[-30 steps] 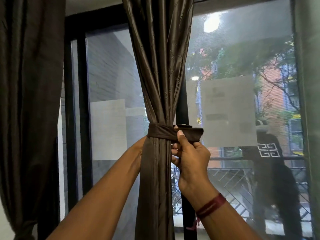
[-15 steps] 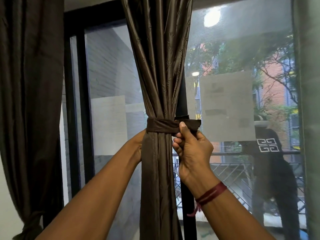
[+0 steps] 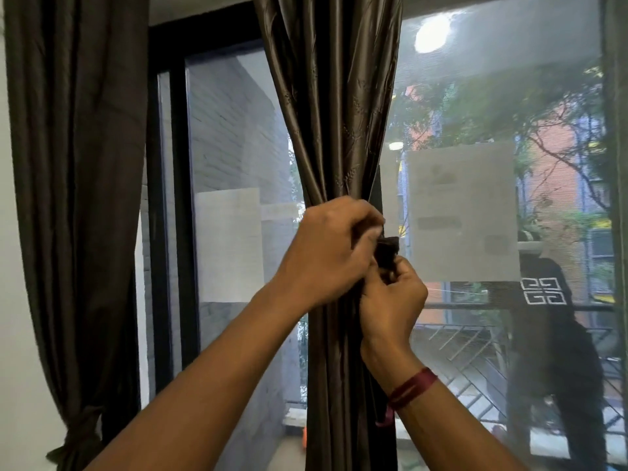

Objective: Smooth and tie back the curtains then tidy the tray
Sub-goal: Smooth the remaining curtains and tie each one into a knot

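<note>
Head view, glossy pleated curtain (image 3: 333, 130), pinched tie (image 3: 387, 248)

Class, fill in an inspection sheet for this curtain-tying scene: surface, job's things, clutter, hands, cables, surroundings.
Surface: nothing seen.
Job's things: middle curtain gathered; dark tie-back end at its right edge; tray not in view.
Clutter: nothing seen.
Hands: left hand and right hand both pinch the tie-back.
Cables: nothing seen.
Surroundings: left curtain, bunched low; window with papers stuck on.
</note>
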